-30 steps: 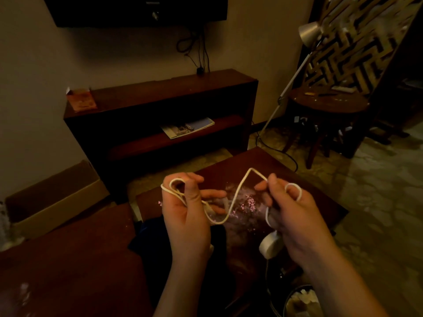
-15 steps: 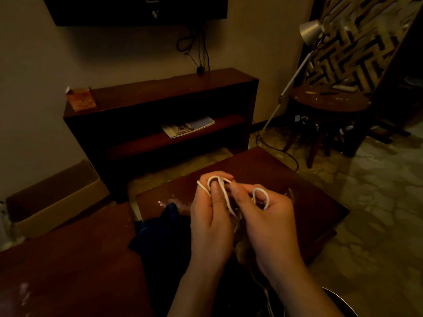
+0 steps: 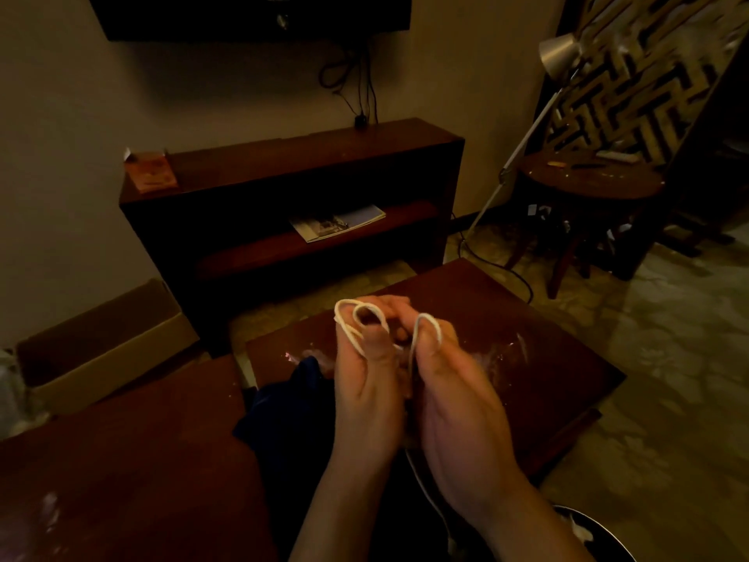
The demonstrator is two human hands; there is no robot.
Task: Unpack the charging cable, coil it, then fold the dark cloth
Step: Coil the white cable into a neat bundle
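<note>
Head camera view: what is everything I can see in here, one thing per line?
cable: 1, white, looped in both hands above the table
cloth: 1, dark blue, crumpled on the table left of the hands
table: 1, dark red-brown wood, under the hands
shelf unit: 1, dark wood, against the wall
magazine: 1, pale, on the lower shelf
small box: 1, orange, on the shelf unit's left end
screen: 1, black, on the wall
cardboard box: 1, brown, on the floor at left
lamp: 1, silver, leaning at right
round table: 1, dark wood, far right
left hand: 1, holding cable loops
right hand: 1, holding a cable loop
</note>
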